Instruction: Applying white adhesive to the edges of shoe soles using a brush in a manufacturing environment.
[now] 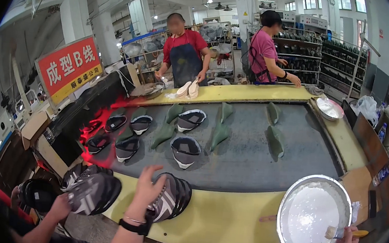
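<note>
My left hand (148, 189), with a bracelet and a black band at the wrist, is open, its fingers spread. It is beside a dark grey sports shoe (177, 199) with pale stripes on the yellow ledge; whether it touches the shoe, I cannot tell. At the right, my right hand (346, 241) grips a paintbrush (359, 233) with a wooden handle. Its pale bristles hang over a metal bowl (281, 220) of white liquid (312, 212). Farther left, a co-worker's hand (59, 206) holds a similar grey shoe (95, 195).
Grey shoe uppers (185, 151) and green foot-shaped pieces (275, 142) lie on the dark conveyor belt (241, 176), framed by a yellow ledge (231, 218). Red light glows at its left end. Across it stand two people, one handling pale soles (189, 89). A second bowl (330, 108) sits far right.
</note>
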Motion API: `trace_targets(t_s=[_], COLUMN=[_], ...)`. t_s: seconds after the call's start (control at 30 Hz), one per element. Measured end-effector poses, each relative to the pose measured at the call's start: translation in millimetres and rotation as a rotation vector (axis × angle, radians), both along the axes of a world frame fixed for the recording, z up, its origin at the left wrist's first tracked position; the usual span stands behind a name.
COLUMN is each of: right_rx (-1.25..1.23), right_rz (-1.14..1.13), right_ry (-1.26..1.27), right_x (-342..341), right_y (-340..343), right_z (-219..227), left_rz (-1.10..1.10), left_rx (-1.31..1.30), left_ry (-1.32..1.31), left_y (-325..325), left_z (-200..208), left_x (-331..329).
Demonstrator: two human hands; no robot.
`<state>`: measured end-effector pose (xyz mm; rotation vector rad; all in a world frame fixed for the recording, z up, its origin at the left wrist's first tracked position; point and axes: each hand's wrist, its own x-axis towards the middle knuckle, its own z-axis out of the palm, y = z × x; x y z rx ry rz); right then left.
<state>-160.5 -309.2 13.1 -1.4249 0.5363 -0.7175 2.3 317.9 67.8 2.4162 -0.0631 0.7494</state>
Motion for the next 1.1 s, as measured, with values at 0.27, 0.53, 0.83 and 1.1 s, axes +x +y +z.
trace_targets(t_s=[0.27, 0.53, 0.83, 1.1], right_rx=[0.041, 0.056, 0.052, 0.318], right_rz=[0.019, -0.001, 0.062, 0.068], right_ry=[0.006, -0.028, 0.011, -0.075], right_x=[13.2, 21.4, 8.3, 25.5], right_y=[9.8, 35.5, 18.6, 20.6], right_z=[-1.3, 14.2, 5.9, -0.8], left_rz=[-0.489, -0.849, -0.818, -0.721], left_rx=[-0.175, 0.133, 0.362, 0.379], left_ry=[0.847, 0.811, 0.663, 0.592], left_y=[40.4, -84.1, -178.8, -194.4], left_z=[-12.2, -16.8, -7.3, 14.0], left_x=[-35.3, -20.7, -49.4, -43.7])
